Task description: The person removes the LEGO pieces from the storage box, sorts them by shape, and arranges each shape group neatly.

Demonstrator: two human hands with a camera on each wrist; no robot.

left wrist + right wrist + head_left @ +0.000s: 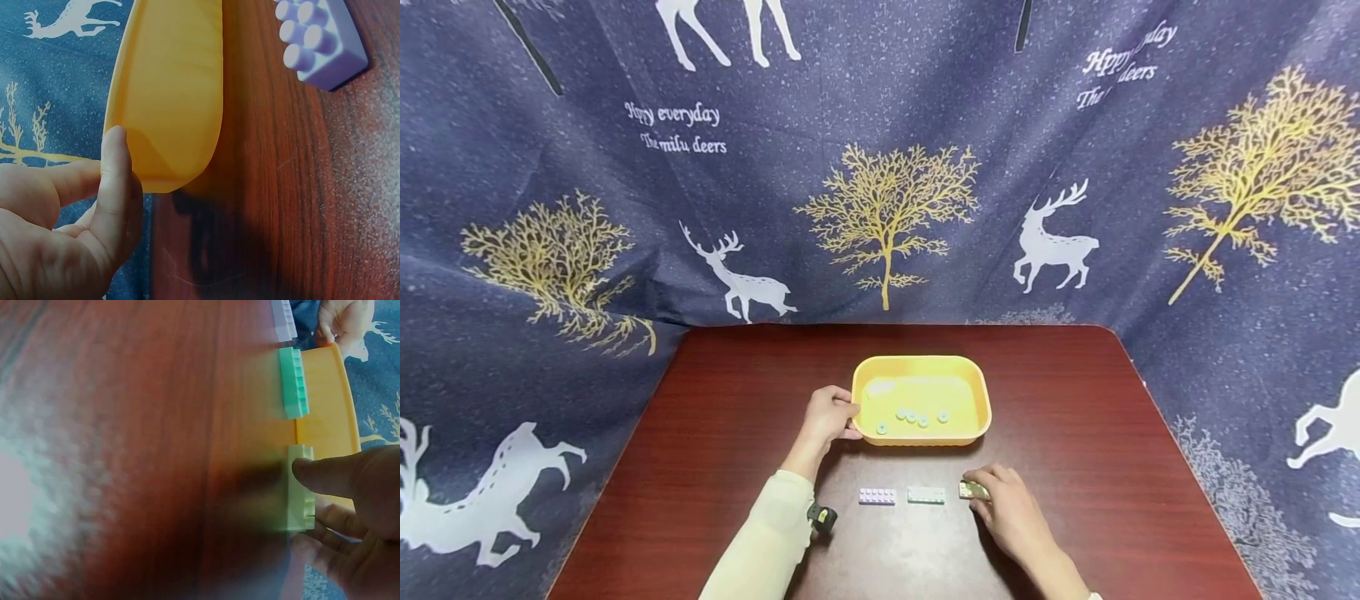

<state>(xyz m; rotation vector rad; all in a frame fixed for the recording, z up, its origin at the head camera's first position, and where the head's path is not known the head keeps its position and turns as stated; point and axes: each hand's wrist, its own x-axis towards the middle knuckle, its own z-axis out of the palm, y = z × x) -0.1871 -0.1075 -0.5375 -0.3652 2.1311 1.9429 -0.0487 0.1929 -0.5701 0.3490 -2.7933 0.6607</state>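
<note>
Before a deer-printed navy cloth [925, 92], on a glossy reddish-brown desk [1067, 408], the left hand [827, 417] pinches the left end of a yellow tub [921, 441], while the right hand [1013, 510] grips a yellow-green toy block [973, 490] nearer, toward the right.

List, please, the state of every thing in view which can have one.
Yellow bin: open on top, right side up.
Small round pieces: loose inside the bin.
Purple block: on the table, studs up, untouched.
Green block: same.
Yellow-green block: pinched, studs up.
Left hand: pinching the bin's rim.
Right hand: holding the yellow-green block.
Patterned cloth: hanging, creased.
</note>
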